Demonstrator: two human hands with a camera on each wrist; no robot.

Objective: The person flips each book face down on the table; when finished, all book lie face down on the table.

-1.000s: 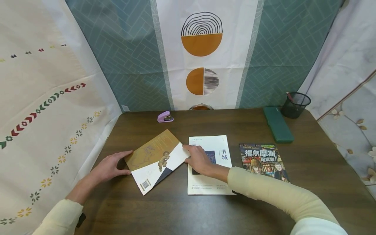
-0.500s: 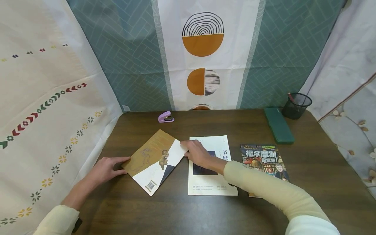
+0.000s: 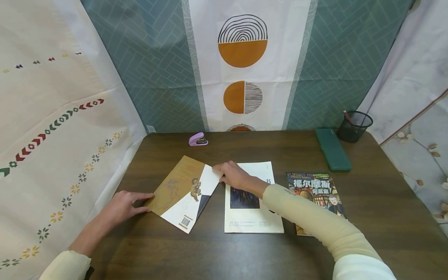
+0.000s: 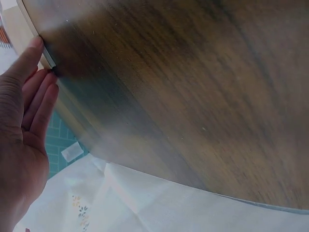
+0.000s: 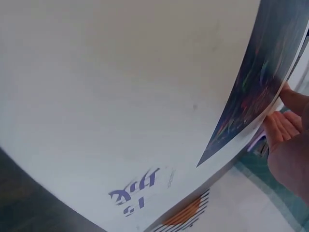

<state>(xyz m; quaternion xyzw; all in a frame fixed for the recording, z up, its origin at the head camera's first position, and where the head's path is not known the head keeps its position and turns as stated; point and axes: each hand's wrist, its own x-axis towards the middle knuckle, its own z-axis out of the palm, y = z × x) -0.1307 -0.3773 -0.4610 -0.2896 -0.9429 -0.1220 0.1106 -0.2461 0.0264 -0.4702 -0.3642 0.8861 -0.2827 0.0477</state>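
Note:
A thin book (image 3: 182, 194) lies slanted on the table, its cover gold and white with a cherub figure and a barcode. My left hand (image 3: 120, 204) holds its left corner between thumb and forefinger. The same hand (image 4: 24, 111) shows thumb and fingertips at the book's edge in the left wrist view. At the upper right corner, my right hand (image 3: 236, 177) pinches the book. That forearm passes over a white book (image 3: 253, 221) and partly covers a comic-style book (image 3: 332, 202). The white book's cover (image 5: 120, 96) fills most of the right wrist view, beside my right hand (image 5: 289, 145).
A purple stapler (image 3: 198, 139) stands near the table's back edge. Toward the back right are a green case (image 3: 333, 149) and a black mesh pen cup (image 3: 354, 126) holding a reddish pen. Patterned cloths hang behind and on both sides of the brown table (image 3: 245, 256).
The gold-and-white book has turned counter-clockwise, its top corner going left and its barcode end going right. My right hand has shifted slightly left and up, my left slightly left and toward me.

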